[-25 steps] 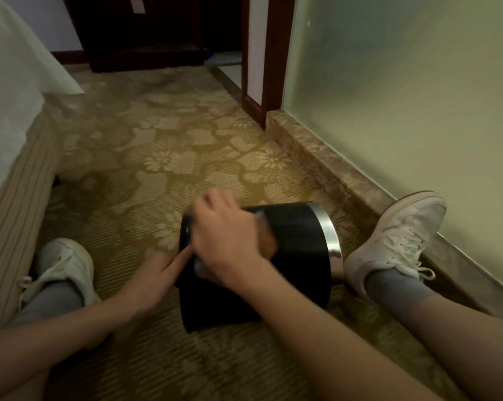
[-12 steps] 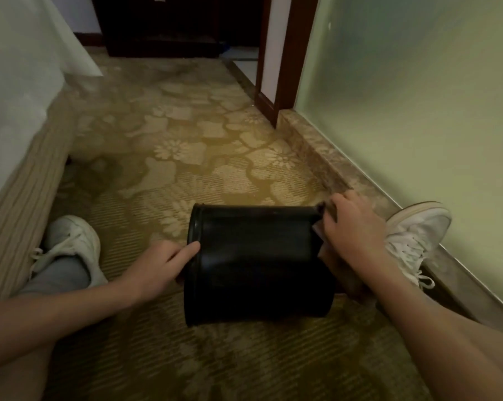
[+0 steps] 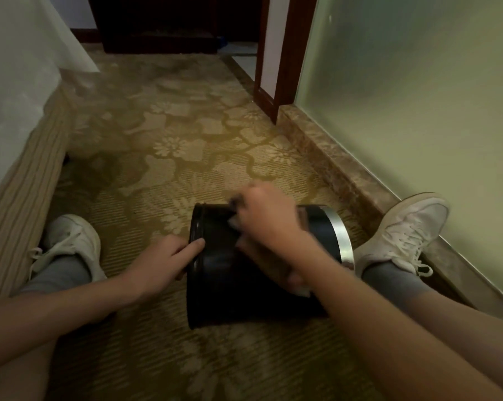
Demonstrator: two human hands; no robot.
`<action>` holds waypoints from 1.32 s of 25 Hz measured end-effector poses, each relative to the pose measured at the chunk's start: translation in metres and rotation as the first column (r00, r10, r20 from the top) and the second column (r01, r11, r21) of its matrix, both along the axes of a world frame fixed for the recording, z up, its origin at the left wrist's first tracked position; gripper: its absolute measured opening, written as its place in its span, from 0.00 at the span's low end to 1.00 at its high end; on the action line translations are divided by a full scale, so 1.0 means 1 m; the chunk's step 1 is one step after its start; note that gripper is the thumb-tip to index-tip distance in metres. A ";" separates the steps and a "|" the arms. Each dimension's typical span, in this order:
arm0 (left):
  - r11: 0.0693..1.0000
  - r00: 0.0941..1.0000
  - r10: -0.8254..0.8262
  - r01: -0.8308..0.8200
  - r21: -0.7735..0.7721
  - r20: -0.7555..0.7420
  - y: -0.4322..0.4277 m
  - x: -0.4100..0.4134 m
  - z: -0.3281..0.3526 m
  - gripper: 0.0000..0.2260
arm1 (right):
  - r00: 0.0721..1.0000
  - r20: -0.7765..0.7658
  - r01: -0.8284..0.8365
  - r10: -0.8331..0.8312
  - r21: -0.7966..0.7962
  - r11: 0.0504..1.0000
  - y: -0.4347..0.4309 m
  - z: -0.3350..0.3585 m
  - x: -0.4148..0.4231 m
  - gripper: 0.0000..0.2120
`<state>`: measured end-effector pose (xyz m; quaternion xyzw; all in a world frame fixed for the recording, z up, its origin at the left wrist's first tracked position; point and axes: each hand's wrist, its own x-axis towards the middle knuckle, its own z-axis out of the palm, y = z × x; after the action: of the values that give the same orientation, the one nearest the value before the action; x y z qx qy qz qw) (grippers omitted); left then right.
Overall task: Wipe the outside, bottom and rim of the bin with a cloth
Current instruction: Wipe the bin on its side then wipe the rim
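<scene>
A black round bin lies on its side on the carpet between my legs. Its bottom points left and its silver rim points right. My left hand rests against the bottom edge, index finger stretched along it. My right hand is on top of the bin's side, blurred by motion, and grips a pale cloth that is mostly hidden under the hand and wrist.
My left shoe and right shoe flank the bin. A bed base runs along the left. A stone sill and frosted glass wall run along the right. Patterned carpet stretches ahead to a dark doorway.
My right hand with the cloth has swept from the rim end leftward across the bin's side. The silver rim shows again. My left hand has stayed at the bottom edge.
</scene>
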<state>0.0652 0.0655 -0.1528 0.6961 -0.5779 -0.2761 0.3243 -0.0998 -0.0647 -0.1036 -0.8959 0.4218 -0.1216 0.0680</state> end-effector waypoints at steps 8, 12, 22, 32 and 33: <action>0.995 0.977 -0.010 0.032 0.098 -0.214 0.006 -0.005 0.014 0.30 | 0.782 0.232 0.309 -0.579 0.662 0.683 -0.074 -0.011 -0.151 0.07; 0.990 0.928 0.088 -0.043 0.132 -0.361 -0.010 -0.004 0.020 0.40 | 0.556 0.252 0.195 -0.792 0.887 0.419 -0.074 -0.015 -0.147 0.10; 0.999 0.987 0.051 -0.048 0.023 -0.151 -0.006 0.001 0.020 0.32 | 0.173 0.519 -0.177 -0.837 0.852 0.492 -0.079 -0.012 -0.132 0.09; 0.958 0.952 -0.223 0.176 0.225 0.208 0.012 -0.023 -0.005 0.21 | 0.754 0.487 0.477 -0.441 0.054 0.877 -0.013 0.016 -0.100 0.05; 0.950 0.952 -0.248 0.202 0.237 0.181 0.013 -0.022 -0.008 0.21 | 0.811 0.497 0.351 -0.307 0.007 0.937 0.004 0.019 -0.073 0.06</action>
<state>0.0435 0.0784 -0.1607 0.6815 -0.6513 -0.2979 0.1506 -0.1724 -0.0605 -0.0845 -0.7508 0.5336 -0.3727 0.1126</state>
